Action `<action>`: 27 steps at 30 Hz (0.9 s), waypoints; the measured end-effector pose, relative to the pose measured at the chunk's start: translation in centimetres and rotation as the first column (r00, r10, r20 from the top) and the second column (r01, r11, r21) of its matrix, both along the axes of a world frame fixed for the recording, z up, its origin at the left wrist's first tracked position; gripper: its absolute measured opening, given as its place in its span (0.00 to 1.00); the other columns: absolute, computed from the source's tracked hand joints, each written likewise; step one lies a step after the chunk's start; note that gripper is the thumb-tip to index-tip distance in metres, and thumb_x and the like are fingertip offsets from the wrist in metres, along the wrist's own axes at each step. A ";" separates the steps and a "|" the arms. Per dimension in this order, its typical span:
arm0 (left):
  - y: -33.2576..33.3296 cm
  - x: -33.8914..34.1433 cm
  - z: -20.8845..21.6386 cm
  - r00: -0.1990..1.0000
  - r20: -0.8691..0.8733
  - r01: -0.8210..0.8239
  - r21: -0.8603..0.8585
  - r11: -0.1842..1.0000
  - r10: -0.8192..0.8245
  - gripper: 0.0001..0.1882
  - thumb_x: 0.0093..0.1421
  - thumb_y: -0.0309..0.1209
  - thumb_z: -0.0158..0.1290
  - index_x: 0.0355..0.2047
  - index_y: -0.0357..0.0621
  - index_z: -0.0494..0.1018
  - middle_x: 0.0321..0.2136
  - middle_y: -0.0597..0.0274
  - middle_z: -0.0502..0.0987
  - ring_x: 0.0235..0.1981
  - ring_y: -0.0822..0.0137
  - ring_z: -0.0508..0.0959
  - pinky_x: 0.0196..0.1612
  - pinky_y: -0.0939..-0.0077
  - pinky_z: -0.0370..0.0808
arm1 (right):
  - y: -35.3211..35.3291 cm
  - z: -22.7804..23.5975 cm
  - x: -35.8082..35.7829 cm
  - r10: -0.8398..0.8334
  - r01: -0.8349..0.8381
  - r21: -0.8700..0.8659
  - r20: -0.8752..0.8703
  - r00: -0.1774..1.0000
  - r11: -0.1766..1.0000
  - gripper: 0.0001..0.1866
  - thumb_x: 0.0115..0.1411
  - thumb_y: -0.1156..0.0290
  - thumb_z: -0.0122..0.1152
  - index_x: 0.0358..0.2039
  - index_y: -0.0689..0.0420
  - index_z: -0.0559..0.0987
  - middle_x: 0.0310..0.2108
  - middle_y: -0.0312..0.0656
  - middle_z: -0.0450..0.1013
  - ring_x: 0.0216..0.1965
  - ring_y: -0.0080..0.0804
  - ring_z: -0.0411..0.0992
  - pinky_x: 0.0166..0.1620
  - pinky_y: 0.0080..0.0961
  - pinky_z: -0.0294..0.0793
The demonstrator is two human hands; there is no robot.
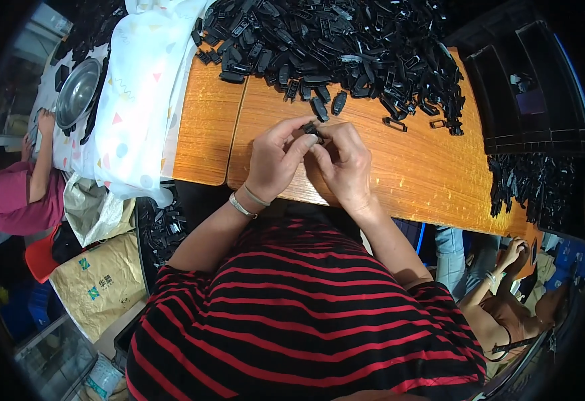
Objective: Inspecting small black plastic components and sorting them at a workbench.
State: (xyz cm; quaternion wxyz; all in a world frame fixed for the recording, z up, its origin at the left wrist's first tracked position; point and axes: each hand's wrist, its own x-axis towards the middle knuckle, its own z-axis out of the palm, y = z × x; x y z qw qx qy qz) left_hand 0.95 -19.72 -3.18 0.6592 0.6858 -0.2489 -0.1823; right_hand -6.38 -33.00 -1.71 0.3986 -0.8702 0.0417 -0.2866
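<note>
Over the front part of the wooden table (412, 174), my left hand (277, 157) and my right hand (346, 164) meet at their fingertips. Between them they pinch a small black plastic part (312, 131), mostly covered by the thumbs and fingers. Both hands are closed on it. Just beyond them lie two loose black plastic pieces (339, 102), at the near edge of a wide heap of black plastic parts (332, 47). Some pieces in the heap are solid and rounded, others are open frames.
A black crate (533, 87) stands at the right, with more black parts (533, 187) below it. On the left are a patterned plastic cover (135, 100), a metal bowl (78, 93) and a brown sack (98, 287). Co-workers sit at far left (22, 194) and lower right (499, 314).
</note>
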 end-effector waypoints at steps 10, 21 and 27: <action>0.3 -1.2 1.6 0.995 0.045 0.090 -0.151 0.984 -0.085 0.06 0.65 0.26 0.48 0.37 0.36 0.72 0.27 0.64 0.76 0.29 0.78 0.74 0.33 0.84 0.71 | 1.4 -0.3 -1.5 0.138 -0.127 0.123 -0.088 0.987 0.984 0.22 0.51 0.72 0.67 0.46 0.59 0.71 0.34 0.48 0.73 0.29 0.46 0.74 0.32 0.33 0.74; 13.9 2.1 4.3 0.949 -0.016 0.259 0.610 0.749 -0.315 0.10 0.61 0.32 0.54 0.30 0.37 0.75 0.24 0.57 0.75 0.27 0.64 0.76 0.33 0.71 0.71 | -1.2 -0.1 -1.3 0.396 -0.348 0.204 -0.290 0.871 0.915 0.15 0.54 0.69 0.69 0.41 0.60 0.79 0.25 0.37 0.73 0.26 0.25 0.72 0.31 0.23 0.72; 17.4 1.6 6.2 0.929 0.338 -0.158 0.731 0.663 -0.151 0.10 0.54 0.28 0.59 0.36 0.38 0.78 0.31 0.53 0.78 0.33 0.54 0.78 0.35 0.69 0.73 | -9.5 1.8 -2.9 -0.320 0.262 -0.188 -0.451 0.833 0.947 0.14 0.60 0.66 0.61 0.43 0.59 0.79 0.35 0.47 0.80 0.37 0.35 0.79 0.40 0.29 0.76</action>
